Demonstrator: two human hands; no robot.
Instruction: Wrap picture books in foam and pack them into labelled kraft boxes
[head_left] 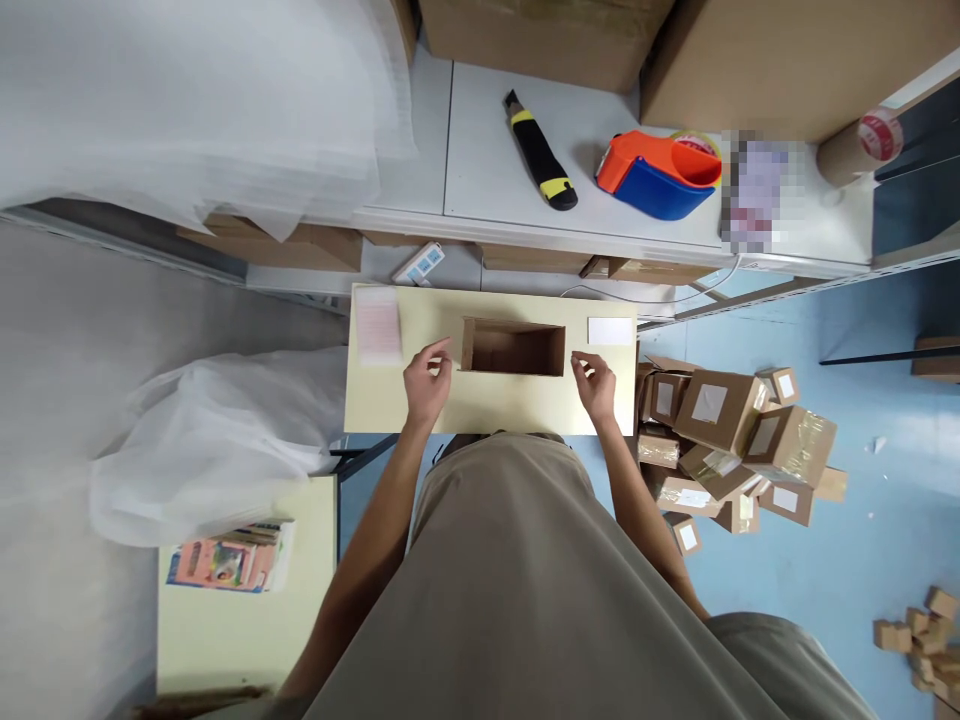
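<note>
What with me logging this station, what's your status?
Left hand, right hand: flanking open carton, not touching. Carton on yellow table, mouth up. White card and pinkish item off to its sides, neither between hands and carton.

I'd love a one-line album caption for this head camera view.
Left hand and right hand flank an open cardboard box on a pale yellow table.

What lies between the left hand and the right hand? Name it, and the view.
An open box on the table, between the left hand and the right hand; the head view shows it.
</note>
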